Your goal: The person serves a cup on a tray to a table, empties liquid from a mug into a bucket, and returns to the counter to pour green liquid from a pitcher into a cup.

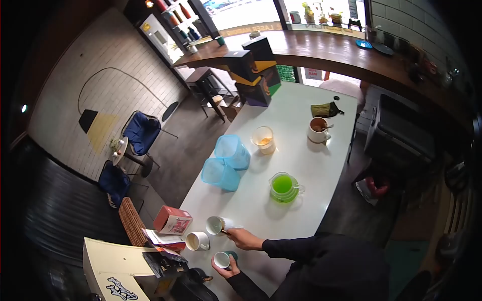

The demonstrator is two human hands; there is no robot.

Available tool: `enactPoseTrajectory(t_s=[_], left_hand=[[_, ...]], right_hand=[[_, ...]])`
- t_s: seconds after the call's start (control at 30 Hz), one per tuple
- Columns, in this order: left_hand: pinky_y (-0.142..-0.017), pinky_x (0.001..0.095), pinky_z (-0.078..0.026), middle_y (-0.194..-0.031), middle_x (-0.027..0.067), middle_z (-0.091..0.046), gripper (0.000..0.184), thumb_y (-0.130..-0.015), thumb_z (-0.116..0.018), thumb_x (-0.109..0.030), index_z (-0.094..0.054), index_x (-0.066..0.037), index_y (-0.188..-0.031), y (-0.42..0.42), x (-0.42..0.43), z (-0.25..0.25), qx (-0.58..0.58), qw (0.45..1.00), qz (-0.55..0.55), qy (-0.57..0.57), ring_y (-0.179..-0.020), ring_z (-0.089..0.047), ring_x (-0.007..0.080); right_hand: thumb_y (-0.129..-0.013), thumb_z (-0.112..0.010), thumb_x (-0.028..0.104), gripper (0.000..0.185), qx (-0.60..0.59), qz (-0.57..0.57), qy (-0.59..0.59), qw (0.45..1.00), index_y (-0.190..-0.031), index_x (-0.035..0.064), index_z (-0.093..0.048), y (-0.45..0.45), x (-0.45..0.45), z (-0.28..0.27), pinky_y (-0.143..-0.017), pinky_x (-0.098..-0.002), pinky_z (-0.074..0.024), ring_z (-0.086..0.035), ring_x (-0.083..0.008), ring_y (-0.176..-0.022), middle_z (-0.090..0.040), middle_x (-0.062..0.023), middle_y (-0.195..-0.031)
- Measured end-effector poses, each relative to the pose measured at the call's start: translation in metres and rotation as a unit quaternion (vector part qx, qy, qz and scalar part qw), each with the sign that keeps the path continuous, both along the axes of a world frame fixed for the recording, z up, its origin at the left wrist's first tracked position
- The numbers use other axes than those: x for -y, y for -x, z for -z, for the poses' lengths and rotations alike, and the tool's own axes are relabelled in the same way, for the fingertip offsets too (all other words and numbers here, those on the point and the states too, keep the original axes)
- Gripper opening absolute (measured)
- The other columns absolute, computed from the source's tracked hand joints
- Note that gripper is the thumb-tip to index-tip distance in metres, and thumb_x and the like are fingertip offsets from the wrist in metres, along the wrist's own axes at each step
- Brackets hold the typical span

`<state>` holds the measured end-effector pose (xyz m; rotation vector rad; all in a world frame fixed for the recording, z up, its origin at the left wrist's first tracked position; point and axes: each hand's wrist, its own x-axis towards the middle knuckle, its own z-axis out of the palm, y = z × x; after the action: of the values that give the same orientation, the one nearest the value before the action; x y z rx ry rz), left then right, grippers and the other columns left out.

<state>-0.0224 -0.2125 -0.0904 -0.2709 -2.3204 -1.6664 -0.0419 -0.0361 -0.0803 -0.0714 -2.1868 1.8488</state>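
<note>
We grip a white mug point(215, 226) with our right hand point(245, 239), fingers closed at its side; our left hand point(228, 267) is wrapped around a small cup point(221, 260); both are at one end of the white table point(251, 210), near another mug point(197, 242) and a red box point(172, 220).

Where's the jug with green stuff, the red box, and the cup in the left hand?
Jug point(284, 197): head view, on its clear lower side.
Red box point(176, 224): head view, on its printed face.
Cup point(221, 260): head view, on its pale inside.
</note>
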Motion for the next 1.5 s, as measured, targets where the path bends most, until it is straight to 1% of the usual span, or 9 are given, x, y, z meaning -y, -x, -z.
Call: enactPoseTrajectory(t_s=[0.07, 0.17, 0.37, 0.5, 0.7, 0.73, 1.3, 1.37, 1.5], left_hand=[[-0.101, 0.0406, -0.043, -0.125, 0.0178, -0.053, 0.078, -0.074, -0.083, -0.029, -0.043, 0.002, -0.133, 0.005, 0.005, 0.016, -0.004, 1.0, 0.002, -0.028, -0.114, -0.055, 0.0291], [-0.101, 0.0386, -0.042, -0.124, 0.0165, -0.054, 0.083, -0.068, -0.088, -0.024, -0.045, 0.002, -0.134, 0.001, -0.001, -0.01, 0.008, 1.0, 0.0, -0.023, -0.113, -0.055, 0.0267], [-0.096, 0.0365, -0.047, -0.12, 0.0149, -0.061, 0.084, -0.067, -0.088, -0.02, -0.046, 0.002, -0.136, -0.001, 0.011, -0.017, 0.007, 0.998, -0.033, -0.058, -0.11, -0.059, 0.0236], [-0.094, 0.0353, -0.05, -0.121, 0.0146, -0.062, 0.084, -0.068, -0.088, -0.02, -0.045, -0.001, -0.138, -0.009, 0.027, -0.01, -0.031, 0.997, -0.074, -0.019, -0.11, -0.062, 0.0229], [-0.094, 0.0354, -0.05, -0.121, 0.0156, -0.063, 0.083, -0.067, -0.088, -0.018, -0.046, -0.001, -0.136, -0.032, 0.044, -0.026, 0.001, 0.992, -0.123, -0.014, -0.11, -0.063, 0.0234], [-0.093, 0.0349, -0.05, -0.119, 0.0151, -0.063, 0.08, -0.068, -0.088, -0.018, -0.047, -0.001, -0.134, -0.036, 0.046, -0.028, -0.02, 0.989, -0.144, -0.012, -0.109, -0.063, 0.0231], [-0.097, 0.0354, -0.049, -0.127, 0.0119, -0.058, 0.078, -0.07, -0.087, -0.016, -0.045, -0.004, -0.135, -0.047, 0.064, -0.028, -0.004, 0.986, -0.161, -0.044, -0.116, -0.058, 0.0201], [-0.097, 0.0355, -0.049, -0.126, 0.0122, -0.059, 0.078, -0.07, -0.087, -0.016, -0.045, -0.004, -0.135, -0.048, 0.063, -0.029, -0.001, 0.986, -0.16, -0.042, -0.116, -0.059, 0.0204], [-0.097, 0.0355, -0.049, -0.125, 0.013, -0.059, 0.079, -0.07, -0.087, -0.015, -0.045, -0.003, -0.135, -0.049, 0.061, -0.035, -0.004, 0.985, -0.167, -0.029, -0.115, -0.059, 0.0211]], right_hand=[[-0.092, -0.054, 0.008, 0.011, -0.014, 0.023, 0.011, 1.0, -0.095, -0.0019, -0.057, 0.0, 0.0, 0.001, -0.073, -0.0465, -0.0467, -0.06, -0.0431, -0.083, -0.061, -0.0236, -0.085], [-0.092, -0.054, 0.008, 0.011, 0.015, 0.008, -0.021, 1.0, -0.095, -0.0008, -0.059, 0.0, -0.007, -0.005, -0.07, -0.0447, -0.0466, -0.059, -0.0424, -0.079, -0.061, -0.0229, -0.081], [-0.096, -0.054, 0.01, 0.014, 0.085, -0.06, -0.063, 0.993, -0.097, -0.0015, -0.063, 0.004, -0.025, -0.006, -0.063, -0.035, -0.0495, -0.064, -0.0199, -0.065, -0.067, -0.0151, -0.08], [-0.098, -0.055, 0.013, 0.017, 0.068, -0.086, -0.067, 0.992, -0.098, -0.0032, -0.062, 0.003, -0.031, -0.01, -0.064, -0.0305, -0.0511, -0.064, -0.0159, -0.067, -0.07, -0.009, -0.085], [-0.1, -0.053, 0.015, 0.021, 0.086, -0.095, -0.076, 0.989, -0.096, -0.0034, -0.062, 0.003, -0.034, -0.004, -0.065, -0.029, -0.05, -0.062, -0.014, -0.068, -0.07, -0.0085, -0.087], [-0.098, -0.053, 0.013, 0.019, 0.08, -0.094, -0.077, 0.989, -0.099, -0.0027, -0.063, 0.0, -0.031, -0.016, -0.066, -0.0335, -0.0487, -0.067, -0.0221, -0.069, -0.07, -0.0144, -0.083], [-0.099, -0.05, 0.016, 0.023, 0.099, -0.108, -0.072, 0.987, -0.096, -0.0047, -0.06, -0.002, -0.033, -0.02, -0.067, -0.0326, -0.0482, -0.064, -0.0193, -0.072, -0.07, -0.0133, -0.089], [-0.102, -0.049, 0.016, 0.022, 0.093, -0.119, -0.076, 0.986, -0.097, -0.0026, -0.06, -0.001, -0.035, -0.018, -0.067, -0.0273, -0.0469, -0.059, -0.0125, -0.071, -0.069, -0.008, -0.092], [-0.102, -0.05, 0.017, 0.022, 0.099, -0.117, -0.064, 0.986, -0.097, -0.0027, -0.06, 0.0, -0.035, -0.019, -0.068, -0.0272, -0.047, -0.059, -0.0122, -0.071, -0.068, -0.0074, -0.091]])
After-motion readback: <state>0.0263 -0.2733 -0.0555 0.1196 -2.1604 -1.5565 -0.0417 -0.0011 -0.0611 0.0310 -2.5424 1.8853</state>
